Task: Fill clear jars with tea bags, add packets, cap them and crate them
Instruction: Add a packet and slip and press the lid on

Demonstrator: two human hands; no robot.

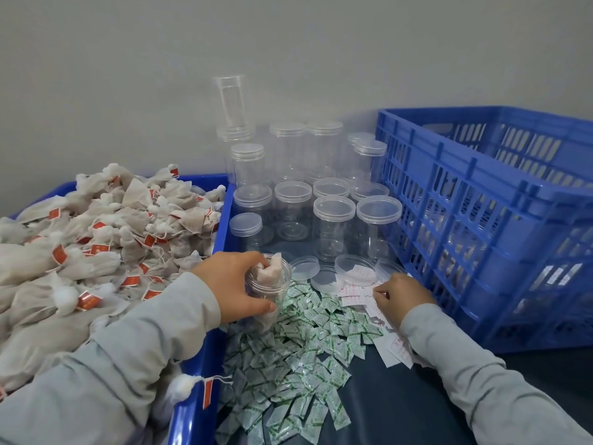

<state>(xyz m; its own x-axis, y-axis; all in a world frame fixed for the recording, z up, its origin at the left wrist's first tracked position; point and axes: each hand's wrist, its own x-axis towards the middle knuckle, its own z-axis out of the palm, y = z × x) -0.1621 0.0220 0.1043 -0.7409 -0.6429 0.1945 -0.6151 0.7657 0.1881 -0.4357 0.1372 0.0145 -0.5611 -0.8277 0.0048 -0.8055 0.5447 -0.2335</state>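
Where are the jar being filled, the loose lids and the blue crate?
Jar being filled [268, 292]: head view, its clear wall below the rim.
Loose lids [305, 266]: head view, top of the leftmost one.
Blue crate [465, 220]: head view, its near slatted wall.

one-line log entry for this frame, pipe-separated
stage: adding packets | left hand: grips open jar holding tea bags, uncapped | right hand: pinching paper slip from pile | loose lids beside

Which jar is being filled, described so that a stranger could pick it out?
Start at the blue bin heaped with tea bags; just off its right wall the left hand grips a clear jar. Unlike the capped, empty jars behind, it is lidless, tilted and holds tea bags.
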